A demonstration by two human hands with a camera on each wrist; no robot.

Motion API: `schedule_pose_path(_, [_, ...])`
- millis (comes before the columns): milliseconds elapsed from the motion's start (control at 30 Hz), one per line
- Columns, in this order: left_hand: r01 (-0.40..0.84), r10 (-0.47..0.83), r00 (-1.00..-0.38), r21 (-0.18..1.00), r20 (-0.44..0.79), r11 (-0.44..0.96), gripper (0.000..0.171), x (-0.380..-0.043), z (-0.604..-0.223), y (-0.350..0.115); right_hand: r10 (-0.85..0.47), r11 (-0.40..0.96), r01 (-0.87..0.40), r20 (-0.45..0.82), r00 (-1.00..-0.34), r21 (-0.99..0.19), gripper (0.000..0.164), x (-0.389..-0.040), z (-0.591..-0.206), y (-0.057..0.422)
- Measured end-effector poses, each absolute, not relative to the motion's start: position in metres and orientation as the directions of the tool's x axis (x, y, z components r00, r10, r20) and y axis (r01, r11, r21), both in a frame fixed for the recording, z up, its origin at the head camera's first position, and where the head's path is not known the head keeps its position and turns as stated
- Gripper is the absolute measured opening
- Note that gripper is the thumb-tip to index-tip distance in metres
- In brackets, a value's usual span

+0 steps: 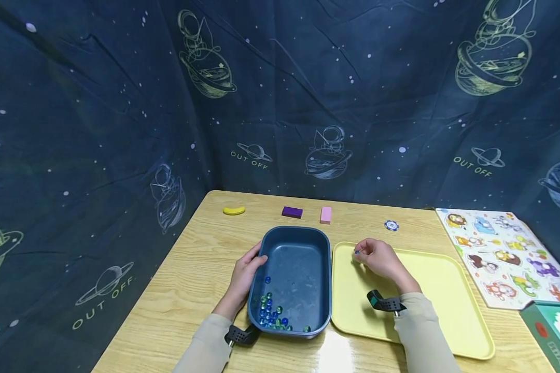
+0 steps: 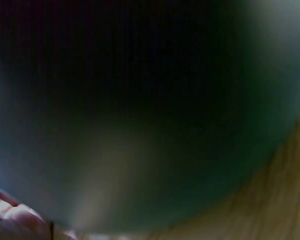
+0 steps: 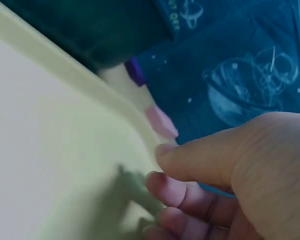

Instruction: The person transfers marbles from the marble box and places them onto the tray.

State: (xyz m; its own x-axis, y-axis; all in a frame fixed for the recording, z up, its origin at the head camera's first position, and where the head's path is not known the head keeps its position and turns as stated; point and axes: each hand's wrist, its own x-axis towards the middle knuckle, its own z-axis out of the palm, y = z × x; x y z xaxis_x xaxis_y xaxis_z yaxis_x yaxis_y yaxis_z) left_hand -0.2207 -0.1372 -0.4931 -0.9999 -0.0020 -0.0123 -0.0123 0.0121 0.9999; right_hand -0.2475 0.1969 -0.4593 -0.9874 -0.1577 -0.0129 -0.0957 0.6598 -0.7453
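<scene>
A deep dark-blue tub (image 1: 298,274) stands on the table, with several blue and green glass marbles (image 1: 268,313) gathered at its near left end. My left hand (image 1: 241,280) grips the tub's left rim, thumb over the edge. The tub's blurred dark wall (image 2: 140,150) fills most of the left wrist view. Over the far left corner of a shallow yellow tray (image 1: 429,305), my right hand (image 1: 379,259) pinches a small blue marble (image 1: 357,252) between thumb and fingertips. In the right wrist view, the fingers of the right hand (image 3: 215,170) hide that marble.
Behind the tub lie a yellow toy banana (image 1: 234,211), a purple block (image 1: 292,212) and a pink block (image 1: 325,215). A poker chip (image 1: 391,225) sits behind the tray. An animal puzzle board (image 1: 508,256) and a green box (image 1: 553,331) are on the right.
</scene>
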Motion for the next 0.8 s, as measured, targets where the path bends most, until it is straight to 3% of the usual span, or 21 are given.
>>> schedule_pose_path(500, [-0.051,0.011,-0.999,0.999,-0.051,0.009,0.044,-0.212,-0.477,-0.135,-0.174,0.709,-0.105,-0.029,-0.984,-0.698,0.009,-0.249,-0.476,0.198])
schedule_pose_path(800, [-0.022,0.002,-1.000,1.000,-0.022,0.015,0.041,-0.218,-0.489,-0.137,-0.152,0.708,-0.184,0.107,-0.982,-0.682,0.013,-0.245,-0.448,0.188])
